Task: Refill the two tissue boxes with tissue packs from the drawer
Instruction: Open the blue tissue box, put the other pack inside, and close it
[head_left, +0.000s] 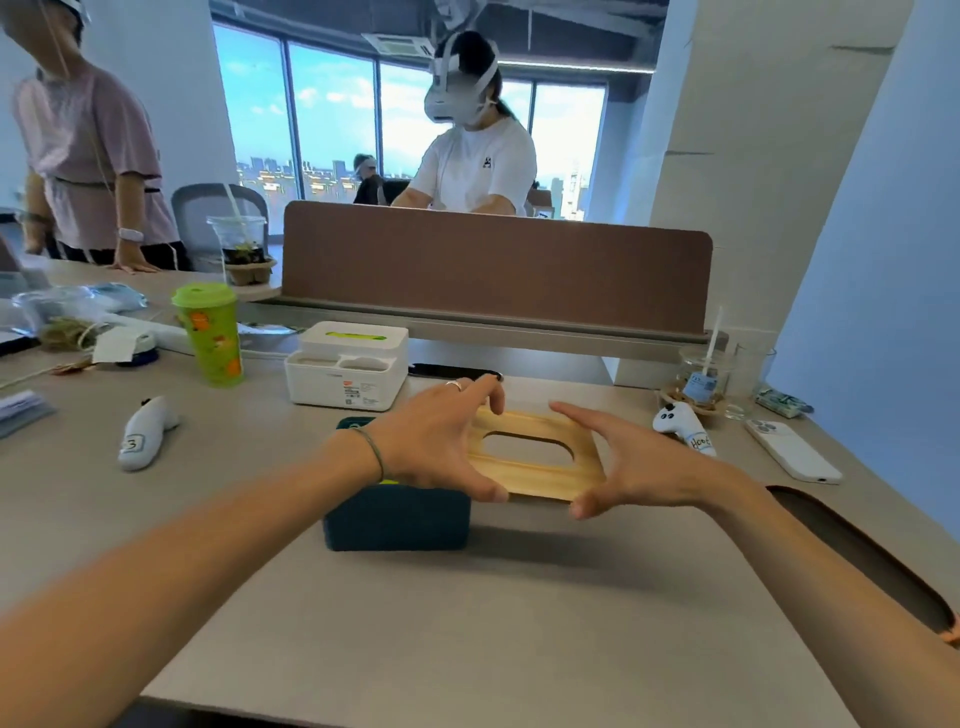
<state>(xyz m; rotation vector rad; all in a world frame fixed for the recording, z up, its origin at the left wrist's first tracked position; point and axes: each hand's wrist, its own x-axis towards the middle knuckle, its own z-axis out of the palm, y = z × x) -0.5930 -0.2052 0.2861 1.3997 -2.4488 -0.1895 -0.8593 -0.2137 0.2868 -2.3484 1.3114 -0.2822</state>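
Wooden lid (540, 457), pale with an oval slot, is held level between both hands: the left hand (441, 441) grips its left edge, the right hand (628, 467) its right edge. Below the left hand sits a dark teal tissue box (397, 517) on the grey desk (467, 623). Behind it stands a white tissue box (348, 371), near a green cup (210, 335). A brown divider (493, 270) backs the desk.

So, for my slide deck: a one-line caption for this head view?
Both hands hold the wooden lid over the dark teal tissue box; white tissue box behind.
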